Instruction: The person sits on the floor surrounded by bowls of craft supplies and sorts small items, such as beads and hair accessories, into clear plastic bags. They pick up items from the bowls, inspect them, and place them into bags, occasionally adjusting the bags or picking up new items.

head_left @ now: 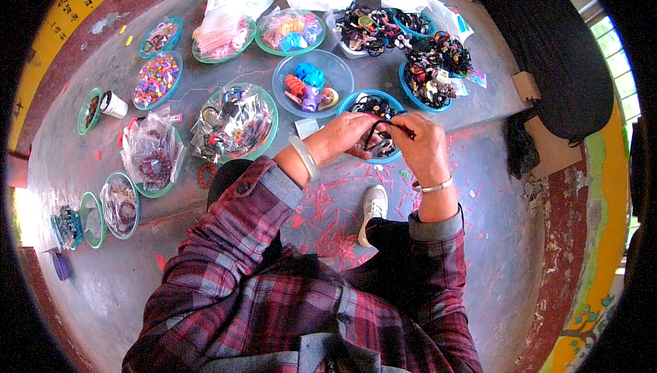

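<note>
Above a blue bowl [395, 101] of black hair ties, I hold a black elastic hair tie [371, 131] between both hands. My left hand [344, 135], with a pale bangle on its wrist, has its fingers closed at the near side of the loop. Thumb and fingertips of my right hand [420, 146] pinch the top of the loop. A metal bangle circles that wrist. Behind my left hand stands a clear bowl [282, 75] with blue, red and purple hair accessories. My hands partly hide the blue bowl.
Several bowls stand left and ahead, among them a bowl of colourful beads [157, 80] and a green bowl [272, 130] of bagged trinkets. Piles of dark hair ties [428, 75] lie back right. Pink-red scraps [335, 215] litter the floor near my shoe [375, 203]. A black bag [521, 144] lies right.
</note>
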A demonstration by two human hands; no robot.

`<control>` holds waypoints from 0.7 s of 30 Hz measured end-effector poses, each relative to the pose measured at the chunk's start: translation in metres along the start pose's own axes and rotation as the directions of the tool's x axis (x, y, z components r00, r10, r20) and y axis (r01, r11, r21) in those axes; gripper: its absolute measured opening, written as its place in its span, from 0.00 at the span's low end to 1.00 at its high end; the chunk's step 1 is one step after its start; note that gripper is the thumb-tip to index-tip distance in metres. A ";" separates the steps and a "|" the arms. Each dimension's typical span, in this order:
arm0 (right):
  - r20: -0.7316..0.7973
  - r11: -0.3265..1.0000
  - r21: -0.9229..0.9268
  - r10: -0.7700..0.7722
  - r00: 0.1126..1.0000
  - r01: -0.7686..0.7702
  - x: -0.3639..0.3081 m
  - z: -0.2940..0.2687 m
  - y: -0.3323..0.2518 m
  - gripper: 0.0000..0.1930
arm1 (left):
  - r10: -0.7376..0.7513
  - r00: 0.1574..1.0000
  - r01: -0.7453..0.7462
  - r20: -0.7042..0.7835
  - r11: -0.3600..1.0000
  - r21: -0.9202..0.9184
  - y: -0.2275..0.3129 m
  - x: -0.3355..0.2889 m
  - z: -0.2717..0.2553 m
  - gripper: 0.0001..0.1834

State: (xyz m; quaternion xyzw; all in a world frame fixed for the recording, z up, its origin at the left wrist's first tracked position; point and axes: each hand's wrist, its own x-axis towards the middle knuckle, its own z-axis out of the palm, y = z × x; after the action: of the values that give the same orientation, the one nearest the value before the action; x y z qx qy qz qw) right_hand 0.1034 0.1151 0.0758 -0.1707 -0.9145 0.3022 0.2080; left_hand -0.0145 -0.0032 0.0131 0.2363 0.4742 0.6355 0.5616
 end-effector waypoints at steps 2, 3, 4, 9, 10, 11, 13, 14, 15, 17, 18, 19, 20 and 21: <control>-0.057 0.999 0.034 0.009 0.998 -0.007 0.000 0.005 0.009 0.08 | -0.002 1.000 0.002 -0.008 1.000 -0.031 -0.001 0.000 0.002 0.17; -0.056 1.000 0.024 0.017 0.998 -0.016 0.000 0.005 0.010 0.08 | -0.006 1.000 0.006 0.000 0.998 -0.057 -0.001 0.000 0.002 0.17; -0.055 1.000 0.015 0.025 0.998 -0.024 0.000 0.005 0.011 0.08 | -0.011 1.000 0.011 0.007 0.996 -0.083 -0.001 0.001 0.001 0.17; -0.071 0.996 0.072 0.066 0.995 -0.061 0.001 0.004 0.008 0.07 | 0.014 0.999 -0.007 0.032 0.978 -0.209 -0.001 0.005 -0.001 0.16; -0.065 0.987 0.129 0.105 0.992 -0.096 0.000 0.003 0.003 0.07 | 0.033 0.999 -0.032 -0.001 0.977 -0.211 -0.002 0.006 -0.002 0.16; -0.058 0.974 0.185 0.145 0.988 -0.132 0.000 0.003 0.000 0.07 | 0.051 0.998 -0.057 -0.033 0.975 -0.213 -0.002 0.006 -0.002 0.15; -0.054 0.990 0.142 0.026 0.998 -0.018 0.001 0.002 0.005 0.07 | 0.035 0.999 -0.040 -0.030 0.979 -0.202 -0.001 0.004 -0.001 0.15; -0.050 0.992 0.121 -0.035 0.998 0.040 0.001 0.002 0.007 0.07 | 0.027 0.999 -0.032 -0.028 0.980 -0.196 0.000 0.002 -0.001 0.16; -0.016 0.992 0.117 -0.043 0.999 0.045 0.000 0.002 0.009 0.07 | 0.035 0.999 -0.038 -0.019 0.981 -0.191 -0.001 0.003 -0.002 0.16; 0.052 0.993 0.108 -0.058 0.997 0.053 0.000 0.002 0.011 0.07 | 0.049 0.999 -0.048 0.001 0.982 -0.181 -0.003 0.004 -0.002 0.16; 0.045 0.993 0.101 -0.068 0.997 0.063 0.000 0.002 0.012 0.07 | 0.036 0.999 -0.035 -0.001 0.984 -0.173 -0.003 0.004 -0.002 0.16; 0.039 0.993 0.094 -0.077 0.996 0.073 0.000 0.003 0.012 0.07 | 0.023 1.000 -0.023 -0.003 0.986 -0.165 -0.002 0.004 -0.001 0.16; 0.034 0.992 0.088 -0.089 0.996 0.085 0.000 0.003 0.012 0.06 | 0.011 1.000 -0.012 -0.007 0.987 -0.157 0.000 0.003 0.000 0.17; 0.034 0.993 0.089 -0.074 0.997 0.071 0.000 0.004 0.012 0.06 | 0.020 1.000 -0.019 0.004 0.988 -0.156 0.001 0.002 0.001 0.17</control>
State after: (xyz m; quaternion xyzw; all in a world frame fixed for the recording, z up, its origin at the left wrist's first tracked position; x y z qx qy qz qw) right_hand 0.1037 0.1222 0.0657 -0.1224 -0.9096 0.3376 0.2091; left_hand -0.0148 -0.0010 0.0136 0.1978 0.4191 0.6755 0.5735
